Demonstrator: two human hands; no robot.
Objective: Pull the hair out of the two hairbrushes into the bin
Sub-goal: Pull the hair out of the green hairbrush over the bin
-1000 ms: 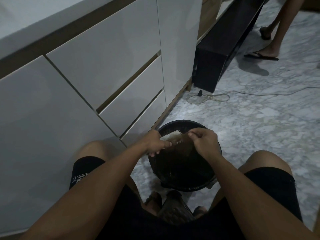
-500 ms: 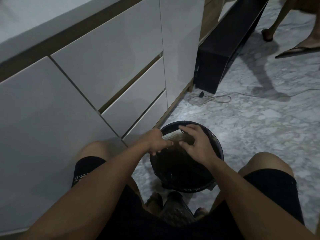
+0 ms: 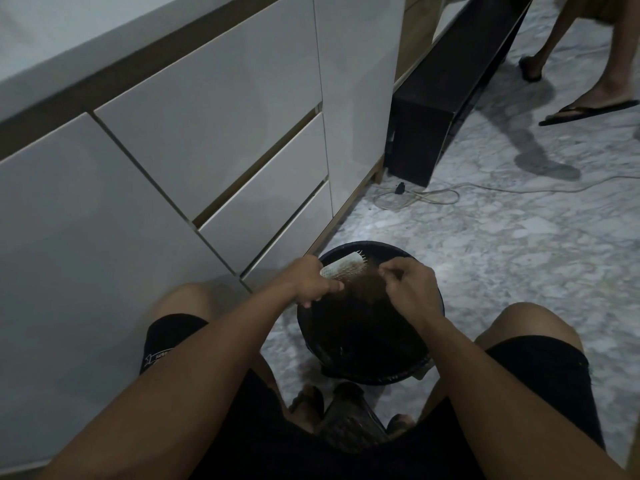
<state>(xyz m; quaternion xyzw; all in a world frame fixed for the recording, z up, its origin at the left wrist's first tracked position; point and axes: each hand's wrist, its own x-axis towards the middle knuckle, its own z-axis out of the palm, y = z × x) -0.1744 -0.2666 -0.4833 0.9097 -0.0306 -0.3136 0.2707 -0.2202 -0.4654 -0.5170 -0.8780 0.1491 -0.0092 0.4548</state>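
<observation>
A round black bin (image 3: 420, 370) stands on the floor between my knees. Over its far rim my left hand (image 3: 311, 282) grips a pale hairbrush (image 3: 344, 268), bristles facing up. A brown sheet of hair (image 3: 363, 289) hangs from the bristles down into the bin. My right hand (image 3: 408, 289) is beside the brush to the right, fingertips pinched together on the hair's upper edge. A second, dark hairbrush (image 3: 349, 420) lies on the floor between my feet, just in front of the bin.
White cabinet drawers (image 3: 207, 140) rise close on the left. A dark low box (image 3: 436, 109) stands along the wall beyond. A cable (image 3: 422, 197) loops over the marble floor. Another person's feet in flip-flops (image 3: 588, 110) are at the upper right.
My right hand slid off the brush to the right, its fingers closing into a pinch on the hair. The other person's feet stepped further right. My left hand stayed put.
</observation>
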